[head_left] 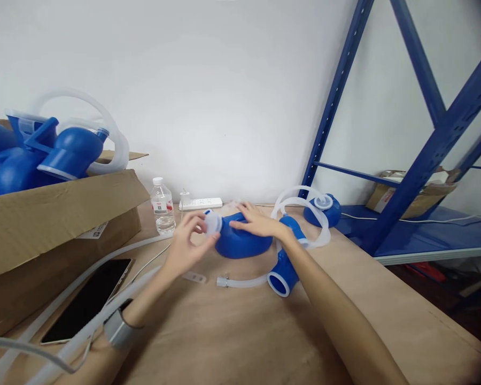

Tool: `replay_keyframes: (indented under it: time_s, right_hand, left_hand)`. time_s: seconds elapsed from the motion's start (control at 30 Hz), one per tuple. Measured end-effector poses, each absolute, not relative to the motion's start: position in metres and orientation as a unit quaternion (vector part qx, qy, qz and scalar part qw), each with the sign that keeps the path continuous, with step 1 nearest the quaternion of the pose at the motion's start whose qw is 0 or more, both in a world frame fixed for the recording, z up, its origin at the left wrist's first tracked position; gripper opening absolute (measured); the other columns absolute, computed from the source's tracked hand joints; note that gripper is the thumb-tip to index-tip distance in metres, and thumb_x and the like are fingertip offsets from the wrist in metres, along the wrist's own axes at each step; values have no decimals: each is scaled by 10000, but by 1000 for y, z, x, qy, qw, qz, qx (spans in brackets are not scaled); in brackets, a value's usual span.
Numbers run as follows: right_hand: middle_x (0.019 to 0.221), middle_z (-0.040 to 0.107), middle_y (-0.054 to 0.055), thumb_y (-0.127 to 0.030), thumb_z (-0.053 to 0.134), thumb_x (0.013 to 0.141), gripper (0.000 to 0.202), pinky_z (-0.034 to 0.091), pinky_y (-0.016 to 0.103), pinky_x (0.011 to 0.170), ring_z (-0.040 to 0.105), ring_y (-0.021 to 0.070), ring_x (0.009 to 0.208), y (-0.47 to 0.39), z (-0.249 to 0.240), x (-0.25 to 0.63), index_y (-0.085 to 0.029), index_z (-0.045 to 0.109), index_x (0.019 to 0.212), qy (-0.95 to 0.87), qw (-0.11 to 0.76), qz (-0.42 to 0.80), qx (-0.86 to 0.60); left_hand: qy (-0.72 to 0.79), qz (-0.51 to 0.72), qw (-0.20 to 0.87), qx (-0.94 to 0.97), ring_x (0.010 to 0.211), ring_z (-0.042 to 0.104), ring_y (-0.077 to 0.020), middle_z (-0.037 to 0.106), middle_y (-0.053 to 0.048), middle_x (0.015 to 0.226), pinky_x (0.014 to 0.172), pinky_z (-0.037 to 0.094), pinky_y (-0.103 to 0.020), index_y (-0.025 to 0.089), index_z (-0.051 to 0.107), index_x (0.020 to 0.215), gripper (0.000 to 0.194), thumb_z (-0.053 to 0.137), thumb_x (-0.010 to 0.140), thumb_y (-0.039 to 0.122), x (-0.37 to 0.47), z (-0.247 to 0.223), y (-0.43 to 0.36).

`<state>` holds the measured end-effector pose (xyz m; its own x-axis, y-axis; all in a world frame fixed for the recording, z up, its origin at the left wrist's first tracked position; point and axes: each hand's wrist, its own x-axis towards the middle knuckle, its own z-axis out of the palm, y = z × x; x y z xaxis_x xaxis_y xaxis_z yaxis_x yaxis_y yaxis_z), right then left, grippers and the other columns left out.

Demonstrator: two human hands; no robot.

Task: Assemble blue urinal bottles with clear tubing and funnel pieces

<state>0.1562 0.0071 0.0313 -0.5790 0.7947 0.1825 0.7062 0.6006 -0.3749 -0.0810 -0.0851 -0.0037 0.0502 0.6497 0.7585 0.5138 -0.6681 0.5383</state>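
A blue plastic urinal bottle (244, 247) lies on its side on the brown table. Between the fingers and thumb of my left hand (187, 239) is a round whitish cap (212, 223), held at the bottle's mouth on its left end. Whether the cap is seated on the mouth I cannot tell. My right hand (256, 220) lies over the top of the bottle, fingers around its handle area, holding it down. Right of it, below my right forearm, is a blue funnel-shaped piece (280, 277) with a white rim. A clear tube (244, 282) ends in front of the bottle.
On the left, a cardboard box (64, 224) is piled with blue urinal parts (74, 152) and tubing. Nearby are a water bottle (163, 206), a power strip (202, 203) and a dark tablet (90, 299). Another blue bottle (332, 211) and a blue shelf rack (433, 144) stand right.
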Motion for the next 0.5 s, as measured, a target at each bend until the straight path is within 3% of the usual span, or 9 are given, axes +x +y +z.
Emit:
replay_keyframes:
  time_s: [0.07, 0.13, 0.2, 0.27, 0.33, 0.43, 0.5]
  right_hand:
    - [1623, 349, 153, -642, 511, 941, 824, 259, 521, 1223, 314, 339, 1504, -5, 51, 173, -244, 265, 1619, -875, 221, 167, -398]
    - [1555, 469, 100, -622, 571, 919, 747, 356, 483, 1180, 453, 314, 1415, -24, 69, 198, -303, 382, 1567, -871, 218, 216, -384]
    - [1478, 556, 60, -611, 713, 815, 801, 436, 437, 1120, 542, 307, 1328, -43, 75, 224, -345, 454, 1525, -876, 130, 272, -376]
    - [1483, 551, 66, -577, 848, 665, 953, 453, 427, 1100, 548, 329, 1315, -58, 66, 246, -337, 484, 1512, -884, 27, 288, -367]
    - [1440, 575, 96, -567, 893, 571, 977, 438, 472, 1106, 539, 362, 1309, -65, 47, 259, -293, 569, 1450, -889, -6, 252, -381]
    - [1225, 681, 95, -523, 899, 578, 753, 489, 480, 1013, 610, 358, 1170, -65, 17, 259, -265, 704, 1258, -887, 41, 202, -413]
    - [1118, 717, 73, -535, 890, 612, 593, 519, 441, 912, 647, 332, 1053, -63, 6, 247, -275, 736, 1123, -889, 97, 178, -410]
  left_hand:
    - [373, 521, 13, 768, 1046, 638, -221, 628, -91, 1119, 902, 530, -359, 203, 539, 792, 204, 697, 855, 317, -68, -12, -93]
    - [347, 491, 1, 799, 1031, 649, -221, 624, -105, 1139, 887, 541, -354, 201, 552, 819, 175, 692, 863, 296, -60, -21, -98]
    - [323, 474, 5, 819, 1025, 658, -222, 620, -117, 1170, 870, 553, -348, 197, 578, 839, 141, 692, 859, 277, -53, -30, -100]
    - [298, 462, 16, 835, 1022, 665, -219, 618, -119, 1199, 871, 560, -343, 196, 604, 836, 104, 694, 842, 248, -49, -35, -102]
    - [283, 456, 26, 843, 999, 672, -216, 625, -118, 1193, 862, 568, -342, 196, 619, 822, 94, 701, 821, 242, -45, -36, -103]
    - [314, 432, 42, 844, 915, 680, -220, 655, -116, 1132, 799, 580, -352, 196, 641, 903, 159, 713, 807, 301, -42, -35, -105]
    - [352, 403, 58, 843, 914, 681, -240, 672, -114, 1135, 801, 581, -380, 200, 640, 1103, 334, 711, 811, 348, -41, -35, -106]
